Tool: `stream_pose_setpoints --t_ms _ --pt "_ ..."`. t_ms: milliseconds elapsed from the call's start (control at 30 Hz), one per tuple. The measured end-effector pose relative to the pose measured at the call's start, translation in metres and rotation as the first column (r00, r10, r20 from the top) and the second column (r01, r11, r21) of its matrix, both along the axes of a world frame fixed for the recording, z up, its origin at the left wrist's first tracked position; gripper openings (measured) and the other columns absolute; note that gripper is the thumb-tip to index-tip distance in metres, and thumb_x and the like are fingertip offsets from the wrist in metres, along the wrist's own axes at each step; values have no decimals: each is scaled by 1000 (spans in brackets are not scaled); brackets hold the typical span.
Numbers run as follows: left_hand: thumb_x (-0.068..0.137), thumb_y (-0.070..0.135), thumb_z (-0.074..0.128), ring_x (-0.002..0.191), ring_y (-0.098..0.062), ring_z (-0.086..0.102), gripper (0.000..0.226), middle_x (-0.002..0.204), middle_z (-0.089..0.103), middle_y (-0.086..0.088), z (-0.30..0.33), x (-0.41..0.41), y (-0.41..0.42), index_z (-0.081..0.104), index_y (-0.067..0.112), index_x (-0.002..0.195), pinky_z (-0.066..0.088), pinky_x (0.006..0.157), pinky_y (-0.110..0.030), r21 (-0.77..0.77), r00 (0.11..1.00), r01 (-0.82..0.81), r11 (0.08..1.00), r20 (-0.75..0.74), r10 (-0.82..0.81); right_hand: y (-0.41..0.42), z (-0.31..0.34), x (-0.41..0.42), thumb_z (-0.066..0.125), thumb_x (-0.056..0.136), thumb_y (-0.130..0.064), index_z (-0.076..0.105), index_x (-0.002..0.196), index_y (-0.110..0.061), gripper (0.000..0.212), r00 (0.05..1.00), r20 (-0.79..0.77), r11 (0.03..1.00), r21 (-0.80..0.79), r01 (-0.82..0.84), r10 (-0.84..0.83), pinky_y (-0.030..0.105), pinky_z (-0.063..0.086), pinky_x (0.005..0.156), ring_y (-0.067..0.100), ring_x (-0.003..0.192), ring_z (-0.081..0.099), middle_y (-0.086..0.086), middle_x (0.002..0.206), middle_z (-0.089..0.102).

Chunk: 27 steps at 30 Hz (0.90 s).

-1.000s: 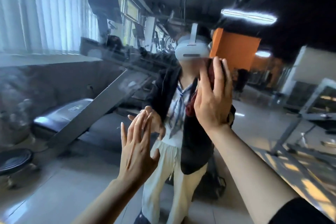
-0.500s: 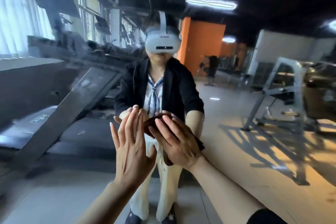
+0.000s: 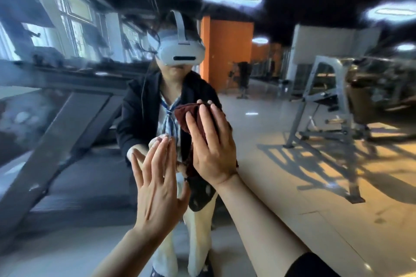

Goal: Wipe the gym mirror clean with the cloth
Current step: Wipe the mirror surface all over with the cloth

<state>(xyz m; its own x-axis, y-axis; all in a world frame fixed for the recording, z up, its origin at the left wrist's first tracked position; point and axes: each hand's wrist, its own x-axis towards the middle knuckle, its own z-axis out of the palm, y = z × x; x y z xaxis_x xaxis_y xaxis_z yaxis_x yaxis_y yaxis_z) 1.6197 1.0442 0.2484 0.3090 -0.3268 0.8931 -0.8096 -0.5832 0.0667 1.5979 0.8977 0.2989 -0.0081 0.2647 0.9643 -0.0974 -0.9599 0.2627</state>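
Observation:
The gym mirror (image 3: 281, 164) fills the whole view and reflects me standing in a headset, dark jacket and pale trousers. My right hand (image 3: 211, 146) presses a dark red cloth (image 3: 184, 114) flat against the glass with straight fingers, at chest height of the reflection. The cloth shows above and to the left of the fingers and hangs a little below the palm. My left hand (image 3: 157, 184) lies flat on the mirror just left of and below the right hand, fingers straight and spread, holding nothing.
The mirror reflects a treadmill (image 3: 67, 141) on the left, windows (image 3: 74, 20) behind it, an orange wall (image 3: 227, 51) and a grey weight machine frame (image 3: 324, 101) on the right. Sunlit tiled floor (image 3: 315, 198) shows in the reflection's lower right.
My right hand swept the cloth down from face height to waist height, then back up to chest height. My left hand stayed flat on the glass. The view shifted right.

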Motion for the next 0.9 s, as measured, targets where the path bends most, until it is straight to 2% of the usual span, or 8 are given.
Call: stream_pose_setpoints --t_ms 133,267,433,533,600,667,767,900 --pt "72 22 68 146 -35 26 89 154 32 -19 12 -5 -20 34 -5 150 4 121 -62 15 999 -2 1000 43 1 -40 26 -16 61 93 -1 59 136 -2 42 994 111 985 175 -2 -18 51 41 112 41 137 40 21 147 43" --pt "77 26 58 147 -32 22 81 154 33 -17 17 -18 -47 37 -5 149 -2 122 -58 47 995 33 998 88 -37 -101 38 -45 42 106 -15 59 135 2 37 967 240 938 346 3 -91 46 38 114 45 132 42 28 144 47" --pt "78 28 57 147 -29 20 81 155 33 -16 6 -38 -79 36 -4 149 2 121 -61 107 991 91 990 91 -101 -168 -17 -79 39 106 -12 54 140 1 40 932 276 841 539 51 -234 40 34 115 45 133 41 20 148 38" --pt "78 29 56 147 -30 23 81 156 33 -14 -1 -46 -84 36 -2 150 7 119 -63 136 991 103 985 71 -113 -176 -46 -84 41 104 -7 51 142 4 41 912 292 761 647 34 -289 48 35 114 47 133 41 26 148 38" --pt "77 27 59 147 -29 23 81 156 33 -13 -6 -46 -80 38 0 150 4 121 -60 123 995 81 989 49 -87 -165 -44 -78 40 105 -7 50 142 4 40 908 314 720 694 -19 -278 53 36 112 48 133 40 31 147 39" --pt "75 24 62 146 -30 26 82 156 34 -14 -12 -43 -70 38 2 150 0 123 -55 79 999 38 996 13 -39 -145 -39 -68 39 106 -9 51 141 5 40 918 321 719 692 -58 -235 55 36 112 49 134 40 32 146 39" --pt "70 20 67 144 -34 28 95 155 33 -14 -27 -37 -49 27 8 155 -3 122 -56 16 998 -27 1000 -64 28 -99 -45 -50 49 100 -5 55 137 6 39 963 241 826 563 -37 -122 54 35 114 50 134 41 27 147 38" --pt "62 20 70 144 -34 28 103 154 34 -15 -51 -30 -16 27 8 154 6 120 -63 1 984 -90 996 -156 89 -37 -75 -18 56 98 -3 55 139 -2 40 997 71 922 384 -46 20 60 40 108 44 137 39 21 146 39"
